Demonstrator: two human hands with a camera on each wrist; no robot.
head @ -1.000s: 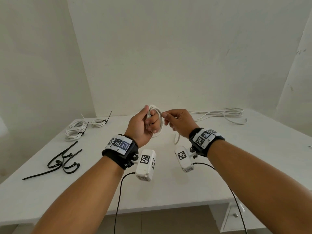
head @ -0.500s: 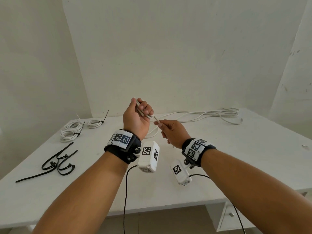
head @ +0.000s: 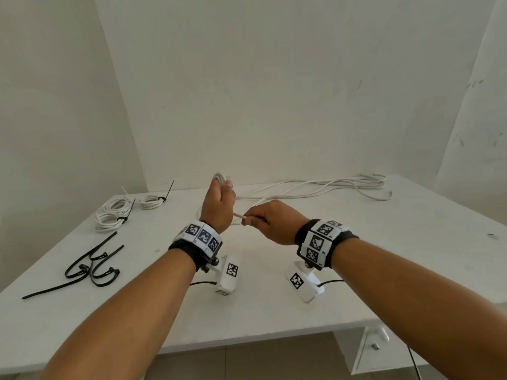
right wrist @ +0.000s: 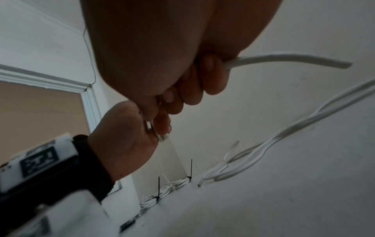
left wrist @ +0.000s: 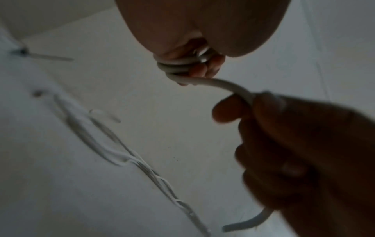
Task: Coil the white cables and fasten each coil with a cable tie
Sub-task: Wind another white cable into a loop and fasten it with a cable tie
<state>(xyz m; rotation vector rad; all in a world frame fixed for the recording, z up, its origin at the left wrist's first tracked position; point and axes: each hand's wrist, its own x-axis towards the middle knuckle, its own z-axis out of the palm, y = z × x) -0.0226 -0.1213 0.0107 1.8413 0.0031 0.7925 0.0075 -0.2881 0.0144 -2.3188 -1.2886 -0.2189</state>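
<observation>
My left hand [head: 219,204] is raised above the white table [head: 274,303] and grips a small coil of white cable [left wrist: 178,67], its loops wound round the curled fingers. My right hand [head: 267,222] is just right of it and pinches the same cable [left wrist: 229,85] near its free end [right wrist: 304,61], which sticks out past the fingers. More loose white cables [head: 343,185] lie uncoiled at the back right of the table. Loose black cable ties [head: 90,267] lie at the left front.
Coiled white cables fastened with black ties [head: 118,212] lie at the back left, near the wall corner. A drawer front with a knob [head: 374,346] shows under the table's right edge. Black wires hang from both wrist cameras.
The right hand has drawn the cable down and away from the left hand. Both hands have shifted slightly left and the left hand keeps the coil.
</observation>
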